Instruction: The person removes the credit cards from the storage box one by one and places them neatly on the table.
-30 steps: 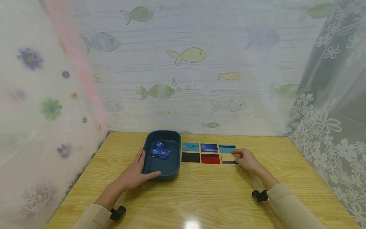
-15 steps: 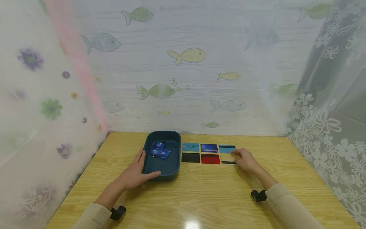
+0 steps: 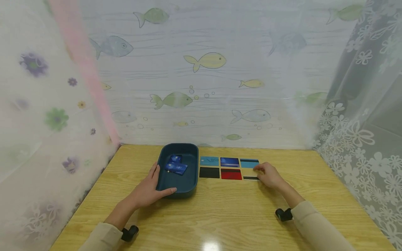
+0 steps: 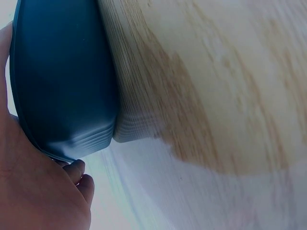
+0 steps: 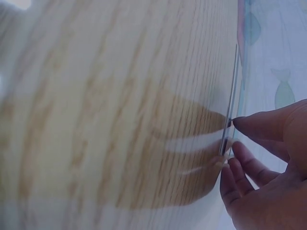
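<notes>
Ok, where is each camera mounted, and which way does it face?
Head: worn on the head, facing forward and down at the blue bin, plastic cards and tabletop; left grip, right grip and sleeves show.
Left wrist: on that wrist, facing the blue bin's side; left grip shows.
Right wrist: on that wrist, looking low across the tabletop; right grip shows.
Shared: head and left wrist show the left grip on the blue bin.

From my end, the bare right hand (image 3: pixel 269 175) hides the right edge of the cream rectangular card with a dark stripe (image 3: pixel 249 172); can't tell if it's pinched. Rear blue rectangular card (image 3: pixel 176 158) sits partly under the front blue lettered card (image 3: pixel 177 168). Left-wrist view crops the deep dark-teal rounded tub (image 4: pixel 62 72) at top; I lose both beige fabric sleeves (image 3: pixel 320 225) at the head view's bottom edge.
</notes>
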`<action>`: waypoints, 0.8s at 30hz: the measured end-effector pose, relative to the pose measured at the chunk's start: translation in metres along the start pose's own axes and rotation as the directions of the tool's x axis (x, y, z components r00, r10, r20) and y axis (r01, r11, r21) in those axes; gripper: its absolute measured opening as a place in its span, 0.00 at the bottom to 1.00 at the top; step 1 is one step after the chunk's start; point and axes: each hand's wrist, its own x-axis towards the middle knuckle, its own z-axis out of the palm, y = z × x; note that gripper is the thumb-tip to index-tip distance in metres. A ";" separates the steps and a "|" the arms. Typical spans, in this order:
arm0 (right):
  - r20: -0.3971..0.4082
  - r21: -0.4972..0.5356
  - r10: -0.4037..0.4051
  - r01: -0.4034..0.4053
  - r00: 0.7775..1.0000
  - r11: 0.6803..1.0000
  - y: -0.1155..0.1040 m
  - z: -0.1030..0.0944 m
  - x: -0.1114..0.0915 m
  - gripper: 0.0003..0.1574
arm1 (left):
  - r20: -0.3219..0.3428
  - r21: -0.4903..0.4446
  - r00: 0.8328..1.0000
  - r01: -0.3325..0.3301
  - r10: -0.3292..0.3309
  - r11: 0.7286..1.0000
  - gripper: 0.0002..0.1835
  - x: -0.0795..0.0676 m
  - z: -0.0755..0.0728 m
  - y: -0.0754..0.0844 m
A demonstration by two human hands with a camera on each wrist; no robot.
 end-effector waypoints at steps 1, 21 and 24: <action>0.000 0.003 0.002 -0.002 1.000 1.000 0.000 0.000 0.000 0.17 | 0.000 0.000 1.000 0.001 -0.001 1.000 0.71 0.000 0.000 0.000; 0.007 0.013 0.002 -0.002 1.000 1.000 -0.002 -0.003 0.003 0.20 | 0.000 -0.002 1.000 0.001 -0.001 1.000 0.71 0.000 -0.001 0.000; 0.007 0.010 0.003 -0.003 1.000 1.000 -0.004 -0.005 0.001 0.23 | 0.001 0.002 1.000 0.000 0.000 1.000 0.71 0.000 -0.001 -0.001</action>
